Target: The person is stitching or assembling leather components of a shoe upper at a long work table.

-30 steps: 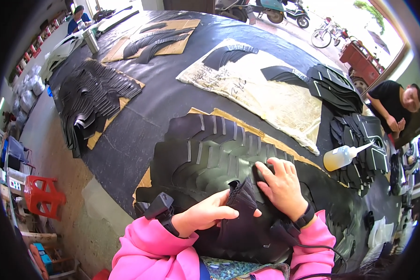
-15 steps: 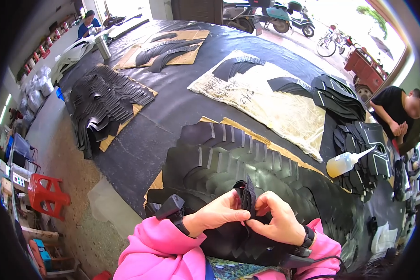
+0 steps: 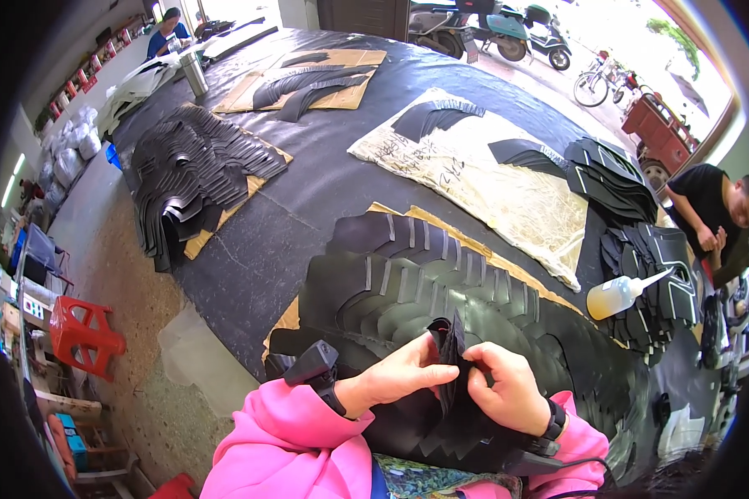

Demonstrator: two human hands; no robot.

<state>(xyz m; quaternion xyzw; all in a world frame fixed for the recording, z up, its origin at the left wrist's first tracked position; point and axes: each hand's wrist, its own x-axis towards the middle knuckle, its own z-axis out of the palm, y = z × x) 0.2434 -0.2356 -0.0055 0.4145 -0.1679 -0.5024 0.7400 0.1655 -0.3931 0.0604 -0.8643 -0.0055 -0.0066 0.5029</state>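
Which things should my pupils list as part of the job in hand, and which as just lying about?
Part of the job, it seems:
bundle of black pieces, in the left hand, with the right hand close by
overlapping black pieces beneath the hands

Probably just lying about:
red stool
metal cylinder
teal scooter outside
red cart outside

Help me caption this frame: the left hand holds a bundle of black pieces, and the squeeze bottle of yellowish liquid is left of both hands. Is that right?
Not quite: the head view shows the squeeze bottle to the right of the right hand. The left hand does hold the bundle of black pieces.
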